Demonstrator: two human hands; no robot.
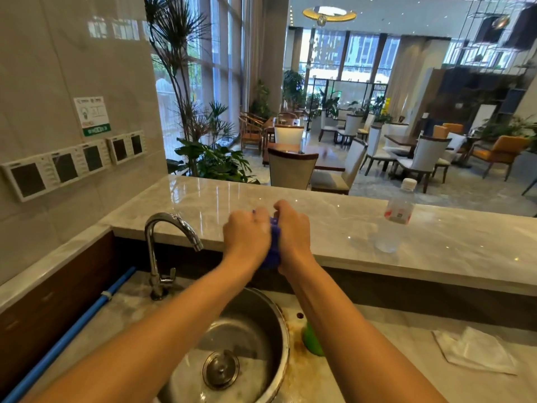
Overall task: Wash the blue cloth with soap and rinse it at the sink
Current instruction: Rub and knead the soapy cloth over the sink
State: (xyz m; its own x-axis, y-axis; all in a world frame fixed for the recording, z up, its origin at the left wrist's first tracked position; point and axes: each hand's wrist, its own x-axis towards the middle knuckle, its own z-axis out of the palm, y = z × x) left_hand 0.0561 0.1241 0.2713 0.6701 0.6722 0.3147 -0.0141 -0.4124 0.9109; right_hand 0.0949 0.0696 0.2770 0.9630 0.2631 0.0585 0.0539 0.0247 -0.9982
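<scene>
Both hands are curled tight around the blue cloth, which is bunched into a narrow wad squeezed between them. The left hand grips it from the left with its knuckles turned up and its fingers folded over the fabric; the right hand grips it from the right in the same way, fingers wrapped down around the far side. Only a strip of blue shows between the two fists, with a small tip peeking out at the far top and a lump hanging at the near bottom by the wrists. A trace of white foam sits on the left hand next to the cloth.

The hands are held up in the air, over the far rim of the round steel sink, in front of the raised marble counter. Both bare forearms reach in from the near edge.

The curved chrome tap stands to the left of the hands, its spout pointing down toward the basin. The drain plug lies at the bottom of the sink. A green object sits just right of the sink rim, partly hidden by the right forearm. A clear plastic bottle stands on the counter to the right, and a white crumpled tissue lies on the lower worktop at near right. A blue pipe runs along the left side
</scene>
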